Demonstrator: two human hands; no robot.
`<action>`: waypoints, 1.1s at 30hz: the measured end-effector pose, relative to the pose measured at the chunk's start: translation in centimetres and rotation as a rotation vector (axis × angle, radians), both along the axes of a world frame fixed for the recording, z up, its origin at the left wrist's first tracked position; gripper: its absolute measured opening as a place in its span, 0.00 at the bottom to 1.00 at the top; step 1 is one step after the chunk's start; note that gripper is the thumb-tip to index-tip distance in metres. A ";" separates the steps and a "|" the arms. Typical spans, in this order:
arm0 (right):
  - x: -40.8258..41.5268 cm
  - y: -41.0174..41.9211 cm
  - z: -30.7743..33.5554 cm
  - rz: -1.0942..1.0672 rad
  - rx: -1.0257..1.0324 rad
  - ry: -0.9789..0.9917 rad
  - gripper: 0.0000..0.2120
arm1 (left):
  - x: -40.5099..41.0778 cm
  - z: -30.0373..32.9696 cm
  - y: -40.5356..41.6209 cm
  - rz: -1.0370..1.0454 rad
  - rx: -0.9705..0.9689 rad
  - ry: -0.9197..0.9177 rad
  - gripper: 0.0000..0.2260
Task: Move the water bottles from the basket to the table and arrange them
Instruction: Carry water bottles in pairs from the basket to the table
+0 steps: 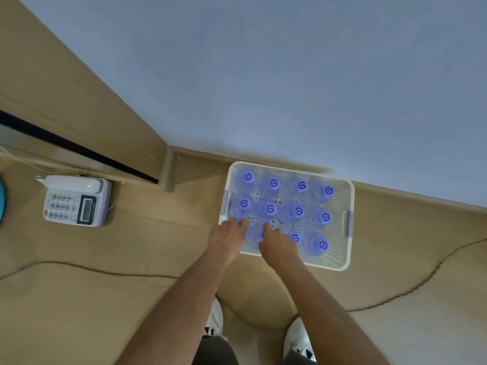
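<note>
A white perforated basket [340, 262] stands on the wooden table [105, 299] against the back wall. Several clear water bottles [271, 208] with purple caps stand upright in it in rows. My left hand [228, 238] reaches over the basket's near left corner, fingers curled over a bottle that it mostly hides. My right hand [278, 246] lies beside it over the front row, fingers around another bottle top. Whether either hand grips firmly cannot be told. A bottle [322, 245] stands free at the front right.
A white desk telephone [76, 200] with a cord sits at the left. A wooden panel with a dark gap rises at the back left. The table's curved front edge runs below my arms; white shoes [300, 338] show on the floor.
</note>
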State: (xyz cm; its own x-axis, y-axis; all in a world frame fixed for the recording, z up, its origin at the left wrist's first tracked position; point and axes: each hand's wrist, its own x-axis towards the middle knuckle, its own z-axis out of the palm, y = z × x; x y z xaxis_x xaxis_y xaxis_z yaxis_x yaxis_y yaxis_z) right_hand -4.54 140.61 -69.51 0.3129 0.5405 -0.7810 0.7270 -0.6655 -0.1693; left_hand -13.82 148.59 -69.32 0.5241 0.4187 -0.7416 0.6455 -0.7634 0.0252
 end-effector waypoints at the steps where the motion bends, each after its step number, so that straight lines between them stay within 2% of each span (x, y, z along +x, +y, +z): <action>1: 0.0 0.3 -0.7 0.028 0.000 -0.018 0.17 | 0.1 -0.7 0.2 -0.005 -0.011 -0.013 0.20; 5: -0.3 0.6 -1.1 0.099 0.043 -0.070 0.17 | 0.0 -1.0 0.2 -0.024 -0.026 -0.064 0.19; 9: -0.8 -0.9 3.5 0.062 0.120 -0.071 0.15 | -1.0 3.9 -0.5 0.008 -0.027 -0.103 0.17; 12: -0.6 -2.5 11.2 0.008 0.172 -0.066 0.14 | -1.1 11.8 -1.2 0.003 -0.030 -0.117 0.20; 15: 0.2 -4.5 21.5 -0.032 0.198 -0.070 0.16 | -0.4 21.9 -2.4 -0.030 -0.048 -0.138 0.23; 23: 4.2 -13.0 48.3 -0.289 0.232 -0.154 0.22 | 4.6 48.1 -7.6 -0.216 0.007 -0.254 0.21; 27: 6.9 -19.5 58.3 -0.463 0.278 -0.259 0.16 | 8.6 57.8 -12.6 -0.325 0.045 -0.399 0.14; 31: 10.4 -27.7 64.9 -0.573 0.315 -0.353 0.06 | 13.7 64.6 -19.2 -0.404 0.020 -0.522 0.06; 33: 12.2 -32.5 67.6 -0.611 0.323 -0.395 0.03 | 16.4 67.2 -23.4 -0.413 0.009 -0.581 0.08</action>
